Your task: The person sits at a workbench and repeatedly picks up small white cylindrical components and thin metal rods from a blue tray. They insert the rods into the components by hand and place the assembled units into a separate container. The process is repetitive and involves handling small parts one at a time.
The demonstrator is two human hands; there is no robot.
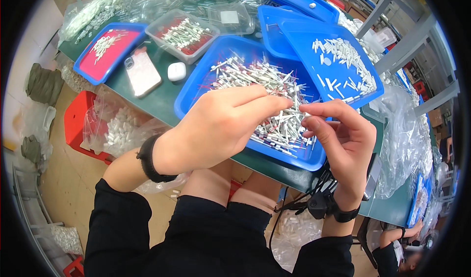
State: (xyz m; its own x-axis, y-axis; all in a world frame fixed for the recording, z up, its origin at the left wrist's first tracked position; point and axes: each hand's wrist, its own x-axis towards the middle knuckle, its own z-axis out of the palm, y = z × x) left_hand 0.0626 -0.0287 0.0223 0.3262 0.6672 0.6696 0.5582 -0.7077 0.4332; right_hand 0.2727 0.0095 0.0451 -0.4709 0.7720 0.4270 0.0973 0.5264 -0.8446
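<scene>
Over the front of a deep blue tray (314, 160), my two hands meet fingertip to fingertip with a small gap between them. The tray is heaped with thin white sticks (245, 75), some with dark red ends. My left hand (216, 124) comes in from the left, its fingers pinched together; whatever is in the pinch is hidden. To the right, thumb and forefinger of my right hand (346, 139) close toward each other. Something small and pale shows by those tips, too small to name. Both wrists wear black bands.
A blue tray (304, 41) of short white tubes (343, 56) overlaps the deep tray at right. Behind stand a clear box (212, 27) of sticks and a pink-lined blue tray (130, 27). A phone (143, 73) and white case (176, 71) lie at left. Another person's arm (400, 234) shows lower right.
</scene>
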